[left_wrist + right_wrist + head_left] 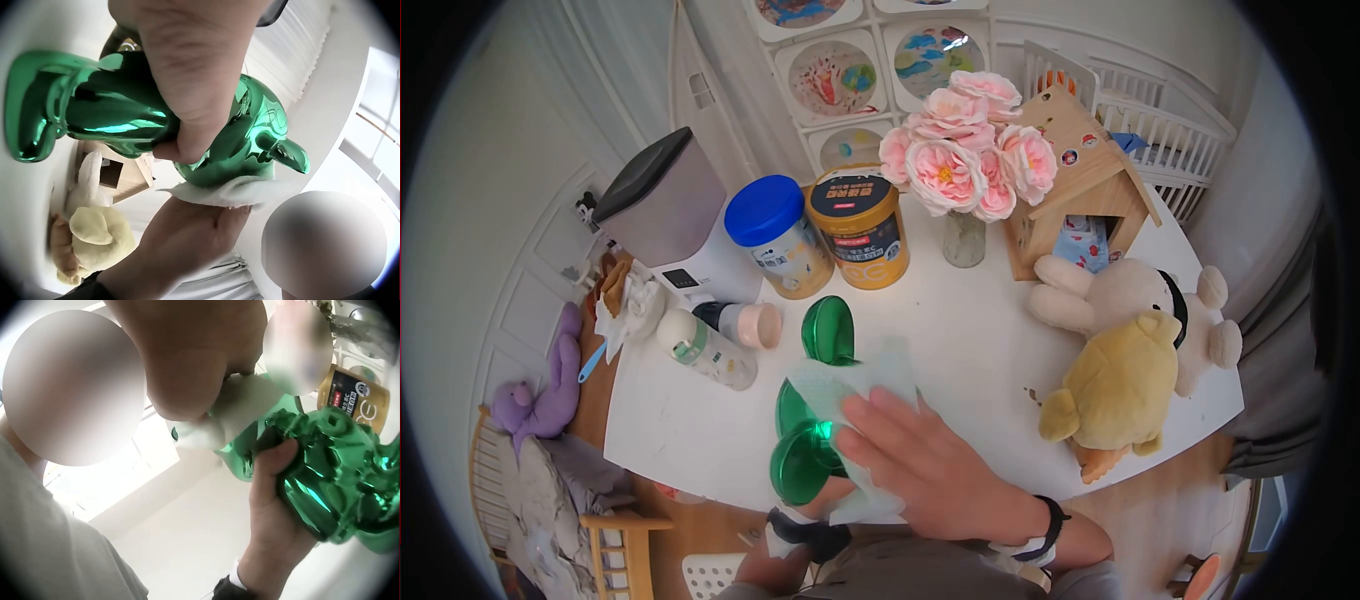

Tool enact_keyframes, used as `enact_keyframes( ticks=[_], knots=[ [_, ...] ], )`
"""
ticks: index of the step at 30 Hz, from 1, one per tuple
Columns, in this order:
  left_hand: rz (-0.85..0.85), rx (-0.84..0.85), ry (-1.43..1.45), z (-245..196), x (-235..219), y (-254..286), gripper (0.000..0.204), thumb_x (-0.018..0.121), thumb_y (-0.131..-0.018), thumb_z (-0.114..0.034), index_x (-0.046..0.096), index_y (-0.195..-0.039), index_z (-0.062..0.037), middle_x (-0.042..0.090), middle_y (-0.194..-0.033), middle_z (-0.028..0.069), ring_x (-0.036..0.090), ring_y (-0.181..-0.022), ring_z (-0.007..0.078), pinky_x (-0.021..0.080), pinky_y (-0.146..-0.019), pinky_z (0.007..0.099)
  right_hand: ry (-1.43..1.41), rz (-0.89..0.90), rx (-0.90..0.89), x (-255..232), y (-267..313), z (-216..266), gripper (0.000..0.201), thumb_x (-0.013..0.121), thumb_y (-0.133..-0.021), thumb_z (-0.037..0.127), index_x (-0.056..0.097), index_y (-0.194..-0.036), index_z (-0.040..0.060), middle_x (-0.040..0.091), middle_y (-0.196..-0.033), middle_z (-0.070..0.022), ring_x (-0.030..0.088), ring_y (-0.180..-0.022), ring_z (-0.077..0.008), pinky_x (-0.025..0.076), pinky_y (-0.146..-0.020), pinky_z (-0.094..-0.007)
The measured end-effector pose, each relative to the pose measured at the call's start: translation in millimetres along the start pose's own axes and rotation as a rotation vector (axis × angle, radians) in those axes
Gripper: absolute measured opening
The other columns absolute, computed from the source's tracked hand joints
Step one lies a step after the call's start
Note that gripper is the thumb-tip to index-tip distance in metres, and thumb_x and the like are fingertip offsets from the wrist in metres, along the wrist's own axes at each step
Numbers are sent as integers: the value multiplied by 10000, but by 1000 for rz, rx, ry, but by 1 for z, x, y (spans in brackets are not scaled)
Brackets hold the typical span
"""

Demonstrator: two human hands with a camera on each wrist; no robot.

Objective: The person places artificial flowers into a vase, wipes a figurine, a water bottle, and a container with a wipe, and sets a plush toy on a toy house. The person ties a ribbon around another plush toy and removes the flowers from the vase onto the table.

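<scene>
1. The left hand (194, 75) grips the shiny green figure (805, 465) around its middle, thumb curled against the glossy surface
2. The right hand (945, 475) presses a pale cloth (890, 378) to the figure, its fingers fairly straight and close together
3. The figure is over the near part of the white table (975, 340); whether it touches the tabletop, I cannot tell
4. Beyond it stand a blue-lidded tub (785, 250) and a yellow tub (865, 240), side by side
5. A clear bottle (715, 355) is left of the figure, a yellow plush toy (1120, 390) to the right
</scene>
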State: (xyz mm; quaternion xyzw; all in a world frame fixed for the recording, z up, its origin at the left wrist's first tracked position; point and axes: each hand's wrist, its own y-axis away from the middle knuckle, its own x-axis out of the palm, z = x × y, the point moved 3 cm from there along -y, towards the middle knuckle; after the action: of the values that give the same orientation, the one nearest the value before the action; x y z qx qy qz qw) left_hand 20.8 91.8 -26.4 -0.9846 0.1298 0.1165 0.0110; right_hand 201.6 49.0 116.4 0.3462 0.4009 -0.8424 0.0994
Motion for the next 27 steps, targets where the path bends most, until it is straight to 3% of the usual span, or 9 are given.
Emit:
enact_keyframes(
  ticks=[5,7,11,13,16,20,22,25,27],
  knots=[
    [26,-18,6,-4,8,-2,276,753,-843,-113,679,-1105,-70,684,-1067,60,647,-990,178,525,-849,325,-41,-117,104,18,25,13,684,589,-835,169,400,-1475,21,362,-1556,-138,296,-1469,-299,313,-1133,-531],
    [29,-24,7,-7,7,1,277,754,-844,-113,680,-1107,-70,685,-1069,60,647,-992,178,525,-849,325,4,-70,-78,27,27,17,713,594,-803,223,422,-1458,1,374,-1545,-164,314,-1455,-328,331,-1117,-510],
    [40,-30,5,-15,6,-1,280,756,-844,-113,681,-1110,-70,687,-1074,61,648,-995,177,525,-850,325,74,-158,-42,14,3,17,694,560,-806,216,431,-1445,-25,389,-1524,-197,345,-1429,-358,356,-1099,-495],
    [46,-34,6,-19,6,-1,282,757,-844,-112,681,-1112,-70,687,-1077,61,648,-997,177,525,-851,325,-1,-328,55,5,-13,9,701,569,-781,208,437,-1420,-48,422,-1481,-226,405,-1378,-384,390,-1067,-500],
    [54,-46,13,-21,5,0,284,758,-844,-112,682,-1115,-69,689,-1081,61,649,-1000,176,525,-852,325,-44,-389,65,-1,-28,-6,618,578,-825,209,463,-1366,-66,482,-1394,-241,498,-1261,-414,435,-1008,-483],
    [53,-61,34,-23,5,2,287,760,-845,-111,683,-1118,-69,691,-1086,61,650,-1003,175,526,-853,325,-269,-374,216,-6,-34,-21,473,542,-917,189,490,-1313,-65,540,-1274,-246,558,-1121,-402,466,-936,-451],
    [50,-69,47,-24,4,5,288,761,-845,-111,684,-1120,-69,692,-1089,62,650,-1005,175,526,-853,325,-453,-211,372,-2,-33,-32,393,447,-1006,176,487,-1320,-57,567,-1199,-238,567,-1055,-388,475,-899,-418],
    [55,-74,63,-33,8,8,290,762,-845,-111,684,-1121,-69,693,-1091,62,650,-1007,175,526,-854,325,-701,-110,504,15,-26,-53,379,399,-1034,162,484,-1339,-47,592,-1192,-221,593,-1051,-344,480,-872,-387],
    [74,-50,39,-39,8,8,450,760,-845,-118,588,-1255,-49,632,-1208,83,609,-1087,195,502,-911,350,-799,-117,565,18,-21,-52,405,388,-1038,166,445,-1374,-52,556,-1263,-237,550,-1150,-360,451,-937,-391]
  ],
)
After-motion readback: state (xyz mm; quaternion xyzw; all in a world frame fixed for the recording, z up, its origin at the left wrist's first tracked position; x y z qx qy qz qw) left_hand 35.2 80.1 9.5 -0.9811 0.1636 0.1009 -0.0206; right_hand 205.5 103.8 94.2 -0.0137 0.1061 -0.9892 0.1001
